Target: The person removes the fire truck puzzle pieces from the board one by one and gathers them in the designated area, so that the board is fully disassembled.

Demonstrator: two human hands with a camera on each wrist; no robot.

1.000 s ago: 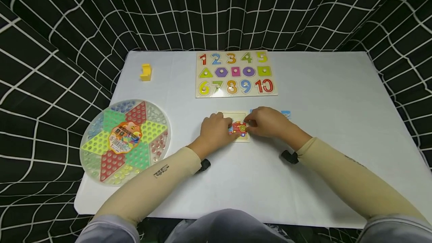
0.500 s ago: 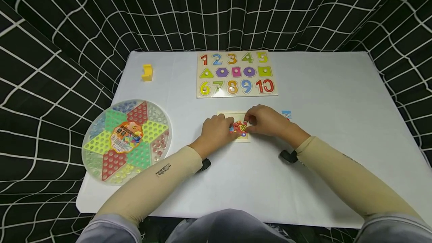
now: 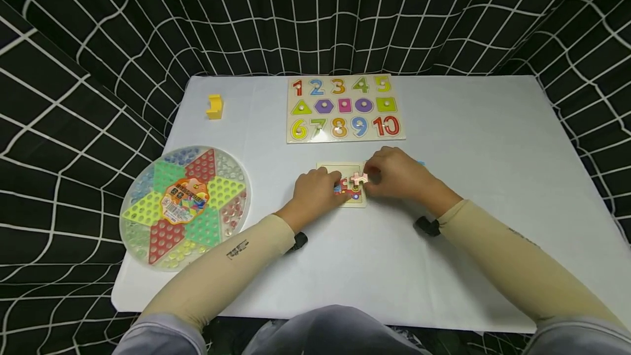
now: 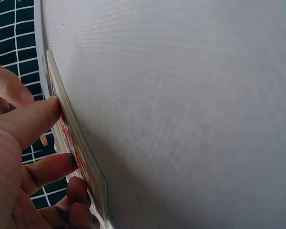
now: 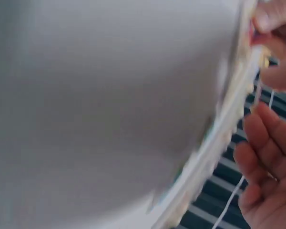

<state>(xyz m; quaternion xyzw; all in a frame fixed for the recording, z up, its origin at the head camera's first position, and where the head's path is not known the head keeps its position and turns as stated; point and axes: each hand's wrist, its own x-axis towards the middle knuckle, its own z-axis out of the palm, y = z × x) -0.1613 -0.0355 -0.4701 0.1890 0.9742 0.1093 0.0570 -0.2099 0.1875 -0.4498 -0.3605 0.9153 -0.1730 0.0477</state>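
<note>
A small wooden jigsaw puzzle (image 3: 340,169) with a red vehicle picture lies on the white table. My left hand (image 3: 316,189) holds the board at its left side, thumb and fingertips on the picture. In the left wrist view, the thumb (image 4: 35,117) and bent fingers touch the board (image 4: 83,152). Over the board's right edge, my right hand (image 3: 401,175) pinches a pale pinkish puzzle piece (image 3: 359,178), raised and tilted. The right wrist view is blurred and does not show the piece clearly. A bit of blue (image 3: 420,163) shows behind the right hand.
A wooden number-and-shape board (image 3: 345,108) lies at the back middle. To the left sits a round Chinese checkers board (image 3: 183,207) with marbles around its star. A yellow block (image 3: 214,107) stands at the back left. Dark netted fabric (image 3: 315,21) surrounds the table.
The right hand has lifted the puzzle piece off the board's right side and shifted slightly up and right. The piece has tipped from its red face to a paler side. The left hand stays put.
</note>
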